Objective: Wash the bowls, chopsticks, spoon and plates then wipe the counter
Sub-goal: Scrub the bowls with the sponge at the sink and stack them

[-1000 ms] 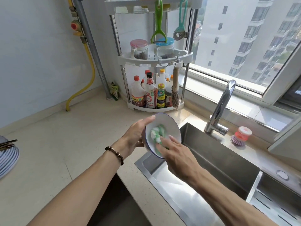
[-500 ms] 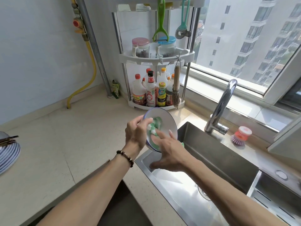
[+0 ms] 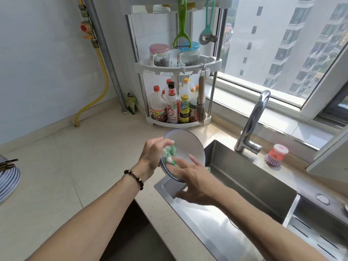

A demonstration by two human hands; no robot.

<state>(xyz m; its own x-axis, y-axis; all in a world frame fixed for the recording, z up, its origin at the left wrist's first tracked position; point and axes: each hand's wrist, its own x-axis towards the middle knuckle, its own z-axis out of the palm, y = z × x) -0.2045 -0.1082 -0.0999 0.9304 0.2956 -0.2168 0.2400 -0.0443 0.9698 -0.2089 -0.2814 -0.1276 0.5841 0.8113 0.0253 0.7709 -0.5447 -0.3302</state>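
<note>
A white bowl (image 3: 188, 146) with a blue rim is held tilted above the sink's left corner, its inside facing me. My left hand (image 3: 152, 155), with a bead bracelet on the wrist, grips the bowl at its left rim. My right hand (image 3: 195, 181) lies over the bowl's lower edge, its fingers pressing a soapy green sponge (image 3: 169, 154) against the inside. At the far left edge sits a stack of striped plates (image 3: 8, 179) with dark chopsticks (image 3: 7, 162) lying on top.
The steel sink (image 3: 244, 178) lies under the bowl, with a chrome faucet (image 3: 252, 121) and a pink dish brush (image 3: 275, 154) behind it. A white corner rack (image 3: 177, 72) holds sauce bottles and jars. The beige counter (image 3: 75, 157) stretches to the left.
My left hand has shifted from the bowl's back to its left rim. The sponge has slid from the bowl's middle toward its left side under my right fingers.
</note>
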